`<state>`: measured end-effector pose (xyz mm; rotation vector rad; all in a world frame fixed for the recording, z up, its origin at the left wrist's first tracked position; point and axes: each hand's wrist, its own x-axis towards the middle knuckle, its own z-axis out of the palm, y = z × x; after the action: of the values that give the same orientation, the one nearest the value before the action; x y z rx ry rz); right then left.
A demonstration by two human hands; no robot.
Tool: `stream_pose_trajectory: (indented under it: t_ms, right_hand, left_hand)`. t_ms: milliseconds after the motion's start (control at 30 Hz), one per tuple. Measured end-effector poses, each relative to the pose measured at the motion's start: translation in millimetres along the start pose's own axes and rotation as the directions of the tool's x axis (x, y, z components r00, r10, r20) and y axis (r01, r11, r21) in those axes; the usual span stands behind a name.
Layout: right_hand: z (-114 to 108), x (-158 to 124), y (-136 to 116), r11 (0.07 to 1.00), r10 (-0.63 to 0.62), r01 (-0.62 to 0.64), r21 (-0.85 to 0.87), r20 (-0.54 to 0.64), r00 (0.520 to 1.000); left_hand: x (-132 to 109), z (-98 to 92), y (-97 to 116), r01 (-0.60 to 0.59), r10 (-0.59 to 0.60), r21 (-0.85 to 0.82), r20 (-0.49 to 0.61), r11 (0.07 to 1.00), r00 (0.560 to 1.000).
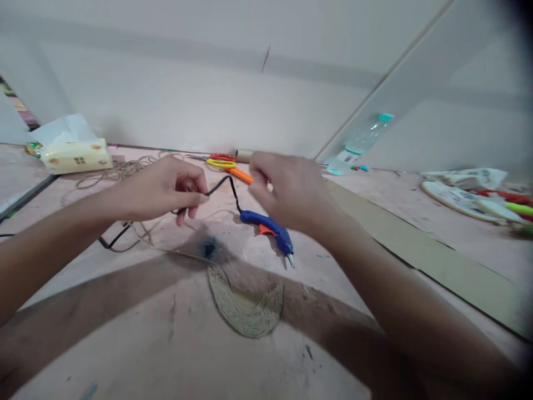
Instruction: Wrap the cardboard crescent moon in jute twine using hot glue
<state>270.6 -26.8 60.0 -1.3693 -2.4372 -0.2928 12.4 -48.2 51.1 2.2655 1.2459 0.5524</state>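
Between the thumb and fingers of my left hand runs the black cord of a hot glue gun. The blue glue gun, with its orange trigger and metal nozzle, lies on the table just below my right hand. My right hand is closed and slightly blurred; a small pale spot shows at its fingers, but I cannot make out what they hold. Nearer to me lies a U-shaped cardboard piece covered with rows of twine. From its left tip a strand of twine leads towards the back left.
Loose twine, scissors and an orange tool lie behind my hands. A tissue pack stands back left, a water bottle back right. A long cardboard strip and an embroidery hoop lie right.
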Motion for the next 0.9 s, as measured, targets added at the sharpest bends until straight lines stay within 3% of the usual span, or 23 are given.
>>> stream_pose_trajectory:
  t_ms: [67,167,300,400,533,600,767,900]
  right_hand:
    - [1.4,9.5,22.0,0.996,0.092,-0.093,0.005,0.063,0.994]
    - [8.1,15.3,52.2,0.997,0.074,-0.081,0.021,0.218,0.973]
    - [20.7,4.9,70.8,0.99,-0.088,0.022,0.142,0.481,0.872]
    - [30.6,-7.6,68.9,0.986,-0.124,0.031,0.167,0.581,0.804]
    - [39.7,-16.6,61.5,0.998,-0.04,0.001,0.062,0.627,0.778]
    - [40.5,-16.3,62.3,1.0,0.012,-0.021,0.006,0.642,0.767]
    - [35.5,-9.8,79.6,0.989,0.15,-0.123,-0.086,0.654,0.741]
    - [35.6,-2.5,89.6,0.973,0.225,-0.208,-0.102,0.631,0.742]
  left_hand:
    - [2.5,-12.3,-15.3,0.038,-0.02,0.161,-0.115,0.986,0.993]
    - [10.7,-34.0,-43.3,0.123,-0.038,0.329,-0.254,0.936,0.966]
    - [27.4,-50.7,-77.6,0.148,-0.069,0.41,-0.202,0.9,0.977]
    - [34.6,-48.1,-99.9,0.138,-0.103,0.45,-0.102,0.882,0.989]
    - [23.2,-42.1,-133.1,0.203,-0.239,0.503,0.008,0.84,0.971]
    - [8.7,-45.9,-150.9,0.248,-0.298,0.532,0.008,0.81,0.954]
    - [-30.2,-74.6,-186.3,0.381,-0.352,0.57,-0.166,0.728,0.921]
    - [-42.1,-90.3,-193.2,0.429,-0.346,0.56,-0.253,0.709,0.903]
